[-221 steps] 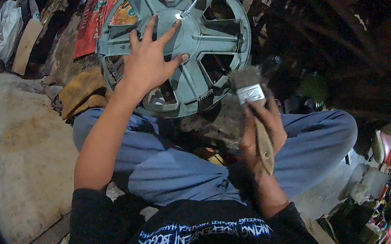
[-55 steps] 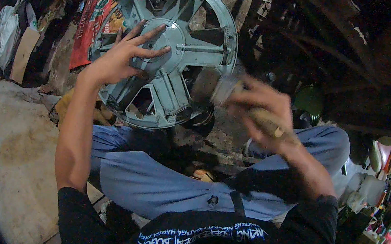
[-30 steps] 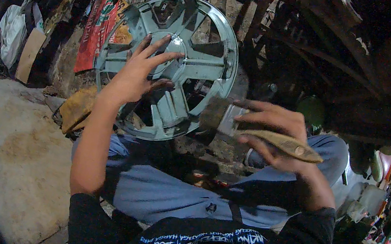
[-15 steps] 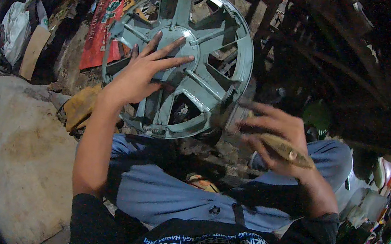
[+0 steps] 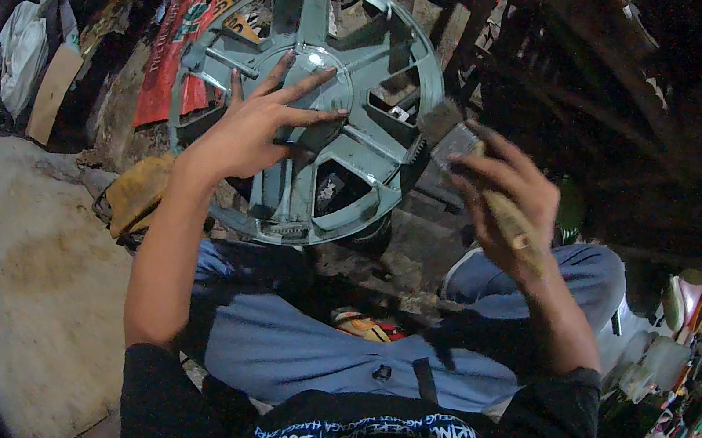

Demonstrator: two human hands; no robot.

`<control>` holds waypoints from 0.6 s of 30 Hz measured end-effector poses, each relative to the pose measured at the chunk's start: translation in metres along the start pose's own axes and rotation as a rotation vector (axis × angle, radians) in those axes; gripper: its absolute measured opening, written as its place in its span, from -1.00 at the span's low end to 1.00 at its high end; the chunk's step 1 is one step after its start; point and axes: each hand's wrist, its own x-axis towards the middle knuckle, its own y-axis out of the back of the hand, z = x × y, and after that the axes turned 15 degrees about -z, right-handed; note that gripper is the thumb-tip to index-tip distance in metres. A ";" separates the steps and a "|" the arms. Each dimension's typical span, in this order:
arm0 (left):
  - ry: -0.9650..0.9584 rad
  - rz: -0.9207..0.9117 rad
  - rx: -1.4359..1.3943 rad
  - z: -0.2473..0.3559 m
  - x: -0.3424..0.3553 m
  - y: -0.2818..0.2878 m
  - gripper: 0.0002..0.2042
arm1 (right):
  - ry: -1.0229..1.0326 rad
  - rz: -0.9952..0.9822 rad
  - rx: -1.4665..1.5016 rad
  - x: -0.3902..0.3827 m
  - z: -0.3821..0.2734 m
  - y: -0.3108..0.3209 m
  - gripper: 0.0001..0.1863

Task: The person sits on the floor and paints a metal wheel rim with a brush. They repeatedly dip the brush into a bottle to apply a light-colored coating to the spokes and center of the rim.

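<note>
A round grey-green wheel cover [image 5: 388, 73] with several spokes stands upright in front of me. My left hand [image 5: 262, 123] presses flat on its hub with fingers spread, holding it up. My right hand [image 5: 509, 200] grips a paintbrush [image 5: 458, 144] by its wooden handle; the metal ferrule and bristles sit against the cover's right rim. My knees in blue trousers [image 5: 308, 346] lie below the cover.
A red printed sheet [image 5: 180, 46] leans behind the cover at left. A yellow-brown cloth [image 5: 135, 191] lies by my left knee. A white bag [image 5: 19, 56] and a cardboard piece [image 5: 53, 91] sit far left on the concrete floor [image 5: 26, 265]. Dark wooden framing [image 5: 614, 103] and clutter fill the right.
The wheel cover has been turned under my left hand. The brush has moved along the right rim, from lower beside the cover up to its right edge.
</note>
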 end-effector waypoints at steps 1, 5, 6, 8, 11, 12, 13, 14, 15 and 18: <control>0.029 -0.031 0.031 0.010 -0.001 0.008 -0.32 | -0.006 -0.049 0.006 -0.003 0.000 -0.007 -0.74; 0.117 -0.058 0.096 0.028 -0.008 0.011 -0.36 | -0.031 -0.048 0.004 -0.007 0.002 -0.015 -0.76; 0.131 -0.071 0.085 0.032 -0.010 0.009 -0.32 | -0.033 -0.052 0.011 -0.008 0.002 -0.015 -0.77; 0.157 -0.096 0.065 0.043 -0.015 0.005 -0.23 | -0.039 -0.059 0.024 -0.011 0.002 -0.016 -0.77; 0.143 -0.084 0.061 0.058 -0.018 -0.001 -0.05 | -0.055 -0.030 0.053 -0.011 -0.005 -0.015 -0.77; 0.150 -0.082 0.080 0.059 -0.018 -0.002 -0.02 | 0.006 -0.029 0.026 -0.012 -0.007 -0.015 -0.77; 0.156 -0.080 0.099 0.060 -0.017 -0.004 0.00 | 0.067 -0.029 0.000 -0.014 -0.009 -0.016 -0.76; 0.163 -0.078 0.119 0.060 -0.018 -0.006 0.03 | 0.127 -0.028 -0.027 -0.017 -0.012 -0.017 -0.76; 0.164 -0.084 0.120 0.060 -0.014 -0.008 0.02 | 0.115 -0.096 0.046 -0.023 -0.015 -0.019 -0.77; 0.143 -0.105 0.126 0.058 -0.008 -0.009 0.01 | 0.101 -0.257 0.252 -0.033 -0.030 -0.026 -0.78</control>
